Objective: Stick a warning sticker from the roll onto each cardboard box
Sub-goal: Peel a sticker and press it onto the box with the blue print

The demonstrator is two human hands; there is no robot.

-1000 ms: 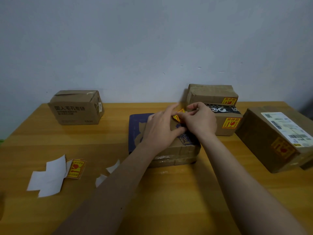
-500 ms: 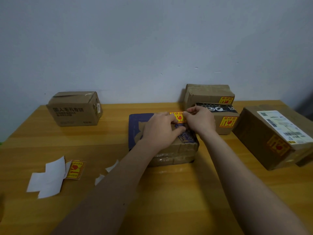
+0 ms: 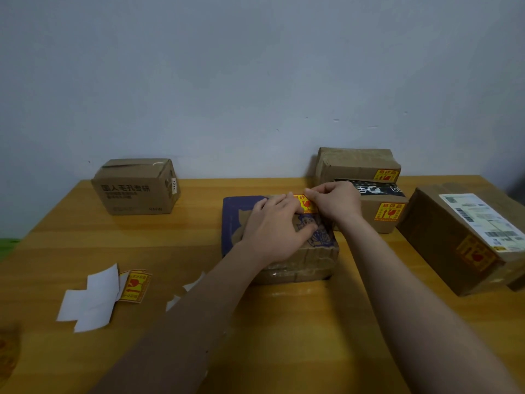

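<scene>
A yellow sticker (image 3: 304,204) is lying on the far top edge of the blue-printed box (image 3: 279,237) at the table's (image 3: 255,322) middle. The left hand (image 3: 277,226) is lying flat on that box, palm down, its straight fingers (image 3: 295,201) pressing the sticker's left part. The right hand (image 3: 335,201) is reaching in from the right, its grip curled, thumb and forefinger pinching the sticker's far right corner. Both forearms are stretching from the near edge toward the box.

Just right of the hands, a taped box (image 3: 383,206) is standing with a box (image 3: 358,164) behind it by the wall, each showing a yellow sticker on its near face. A long box (image 3: 466,237) at the far right is carrying a sticker and a white shipping label. A plain box (image 3: 136,186) is sitting far left, well apart. Near left, white backing papers (image 3: 91,300) are lying beside a spare sticker (image 3: 135,285).
</scene>
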